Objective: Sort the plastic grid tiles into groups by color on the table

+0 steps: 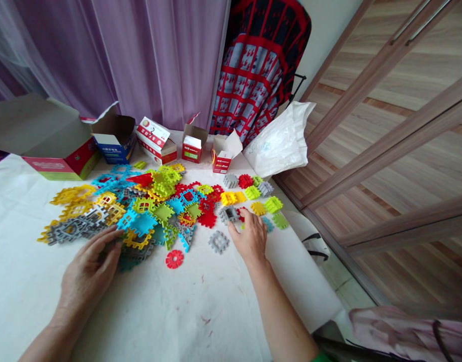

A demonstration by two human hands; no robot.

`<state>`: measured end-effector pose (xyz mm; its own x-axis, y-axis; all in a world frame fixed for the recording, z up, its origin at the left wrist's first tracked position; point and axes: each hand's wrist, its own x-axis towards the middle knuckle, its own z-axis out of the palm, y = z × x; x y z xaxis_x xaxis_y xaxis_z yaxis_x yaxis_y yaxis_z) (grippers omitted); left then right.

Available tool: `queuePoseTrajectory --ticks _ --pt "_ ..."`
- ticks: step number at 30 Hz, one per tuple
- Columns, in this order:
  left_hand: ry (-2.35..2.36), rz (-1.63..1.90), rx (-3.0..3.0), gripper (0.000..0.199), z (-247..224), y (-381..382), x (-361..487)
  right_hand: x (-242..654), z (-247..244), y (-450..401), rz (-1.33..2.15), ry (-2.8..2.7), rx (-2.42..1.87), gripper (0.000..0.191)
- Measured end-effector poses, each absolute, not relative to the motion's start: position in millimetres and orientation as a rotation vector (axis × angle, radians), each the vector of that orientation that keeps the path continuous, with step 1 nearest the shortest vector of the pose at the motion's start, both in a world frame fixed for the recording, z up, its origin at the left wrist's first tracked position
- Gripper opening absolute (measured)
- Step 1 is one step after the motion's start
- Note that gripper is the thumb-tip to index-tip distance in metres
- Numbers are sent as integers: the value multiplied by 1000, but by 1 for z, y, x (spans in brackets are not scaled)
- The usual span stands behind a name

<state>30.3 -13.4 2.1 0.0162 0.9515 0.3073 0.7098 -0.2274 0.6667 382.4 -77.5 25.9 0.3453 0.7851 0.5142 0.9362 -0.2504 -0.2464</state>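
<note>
A heap of interlocking plastic building tiles [140,221] in yellow, blue, red, green and grey covers the middle of the white table. At its near left edge is my left hand [85,269], fingers stretched against the tiles and thumb apart from them; a few tiles lie partly hidden under it. My right hand [251,239] rests right of the heap, thumb and index finger apart beside a small grey tile block [228,214]. A red tile [241,213] shows at its fingertips. In front lie a loose grey square tile [218,242] and a red notched disc [174,259].
Small tile stacks, such as the yellow-green stack [273,204] and red stack [245,181], stand at the right. Behind the heap are a large open box [61,163], a blue box [113,151], several smaller red-and-white boxes [192,149] and a white plastic bag [280,143].
</note>
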Motion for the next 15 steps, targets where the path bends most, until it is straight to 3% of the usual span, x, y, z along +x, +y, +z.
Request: queuePoseTrajectory --ticks 3,7,12,15 --pt "1707 1059 1967 48 3 -14 31 386 24 -95 -422 -1545 -1963 19" --pt "1704 1051 1971 46 4 -15 32 385 19 -106 -430 -1544 -1957 17" --pt "1713 1037 1989 47 4 -14 31 381 16 -88 -418 -1468 -2062 43" --pt "1707 1049 1997 46 4 -14 31 378 15 -77 -399 -1464 -2092 44"
